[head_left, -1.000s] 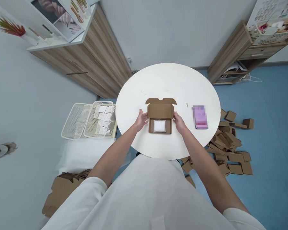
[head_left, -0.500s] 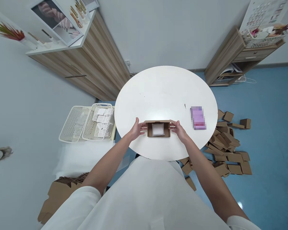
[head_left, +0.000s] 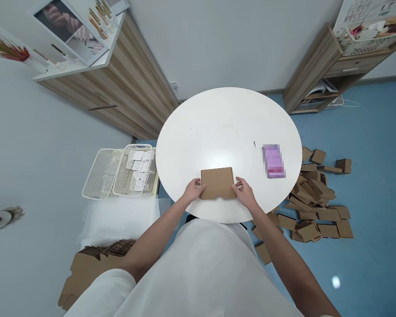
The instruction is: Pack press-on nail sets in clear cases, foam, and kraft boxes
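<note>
A small brown cardboard box (head_left: 217, 182) lies near the front edge of the white oval table (head_left: 227, 114), its lid folded down over the top. My left hand (head_left: 194, 190) grips the box's left side, thumb on the lid near the front corner. At the opposite side, my right hand (head_left: 244, 192) has its thumb against the lid's right edge, fingers curled beside the box. The lid hides whatever is inside.
A pixelated purple item (head_left: 273, 161) lies on the table's right. White baskets (head_left: 134, 170), one holding paper slips, stand at left. Brown boxes (head_left: 320, 189) are heaped on the floor at right; flat cardboard (head_left: 92, 268) is stacked at lower left.
The box's lid has swung down toward me, covering the white packet seen inside before. Both hands have moved nearer to me along the box's sides, thumbs now at the lid's edges.
</note>
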`<state>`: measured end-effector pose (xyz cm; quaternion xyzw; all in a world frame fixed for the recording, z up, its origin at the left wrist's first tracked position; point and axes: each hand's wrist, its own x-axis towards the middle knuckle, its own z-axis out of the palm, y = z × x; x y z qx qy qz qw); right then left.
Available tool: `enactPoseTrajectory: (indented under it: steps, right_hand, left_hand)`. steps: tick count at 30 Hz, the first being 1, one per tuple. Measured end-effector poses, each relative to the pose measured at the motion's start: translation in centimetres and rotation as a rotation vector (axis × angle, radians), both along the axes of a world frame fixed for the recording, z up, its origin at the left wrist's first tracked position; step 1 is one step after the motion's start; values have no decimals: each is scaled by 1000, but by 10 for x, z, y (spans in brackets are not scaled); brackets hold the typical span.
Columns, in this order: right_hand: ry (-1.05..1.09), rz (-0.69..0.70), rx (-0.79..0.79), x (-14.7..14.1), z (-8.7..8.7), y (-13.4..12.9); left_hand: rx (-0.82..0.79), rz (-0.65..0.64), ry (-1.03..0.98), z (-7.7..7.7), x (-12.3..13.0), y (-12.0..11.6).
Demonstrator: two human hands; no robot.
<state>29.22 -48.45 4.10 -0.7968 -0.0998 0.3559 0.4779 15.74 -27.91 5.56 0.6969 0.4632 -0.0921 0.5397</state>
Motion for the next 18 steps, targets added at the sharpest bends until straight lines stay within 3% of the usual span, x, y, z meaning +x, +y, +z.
enactPoseTrajectory:
  steps: [8,13,18]
  right_hand:
    - [-104,56,-126,-15,-14,12]
    - [-180,65,-206,-21,-16,27]
    - [-370,72,-204,-35,-12,20]
  left_hand:
    - [181,-13,39,-16,-8,-3]
    - [266,-65,63,-16,-9,5]
    - [427,-185,-39,-11,-23,7]
